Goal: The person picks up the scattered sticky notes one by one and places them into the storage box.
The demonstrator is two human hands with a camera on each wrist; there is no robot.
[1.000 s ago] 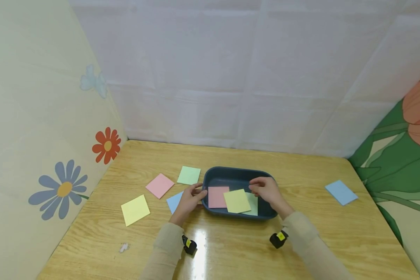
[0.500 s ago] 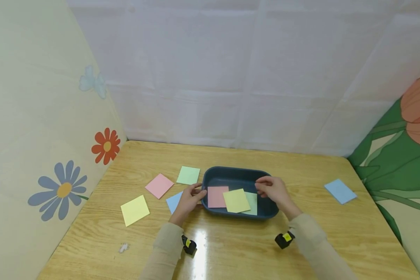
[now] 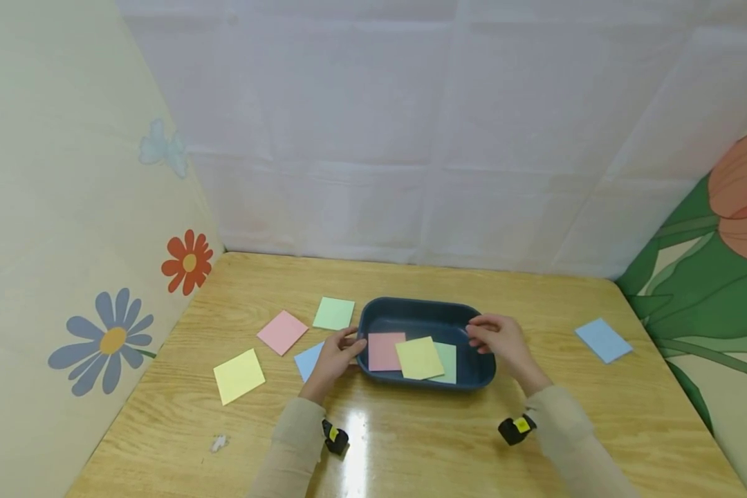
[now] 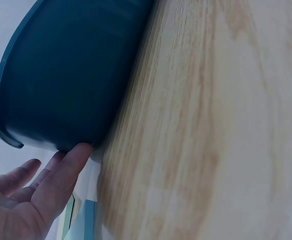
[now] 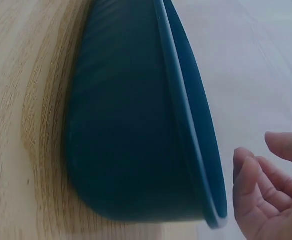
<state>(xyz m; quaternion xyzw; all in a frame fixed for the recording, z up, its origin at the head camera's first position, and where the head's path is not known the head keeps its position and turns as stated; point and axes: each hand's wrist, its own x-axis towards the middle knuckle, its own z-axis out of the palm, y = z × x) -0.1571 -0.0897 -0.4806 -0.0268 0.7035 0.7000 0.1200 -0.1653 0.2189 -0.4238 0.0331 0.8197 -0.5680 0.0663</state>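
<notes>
A dark blue rectangular bin [image 3: 423, 317] with rounded corners stands on the table. Inside it lie a pink sticky note pad [image 3: 382, 351], a yellow sticky note pad [image 3: 418, 357] and a green sticky note pad [image 3: 449, 364]; the yellow one overlaps the green. My left hand [image 3: 335, 356] holds the bin's left end, thumb at the rim and fingers against the outer wall, as the left wrist view shows. Over the bin's right end hovers my right hand [image 3: 503, 340]. In the right wrist view its fingers [image 5: 248, 177] are loosely bent, thumb apart, with nothing between them.
Left of the bin lie another green pad [image 3: 334, 313], a pink pad [image 3: 283, 333], a yellow pad [image 3: 239, 376] and a blue pad [image 3: 308, 360] partly behind my left hand. A blue pad [image 3: 604, 340] lies far right. White cloth hangs behind the table [image 3: 535, 290].
My right hand has moved rightward from above the bin's interior to its right rim, away from the pads inside. The left hand and the bin stay in place.
</notes>
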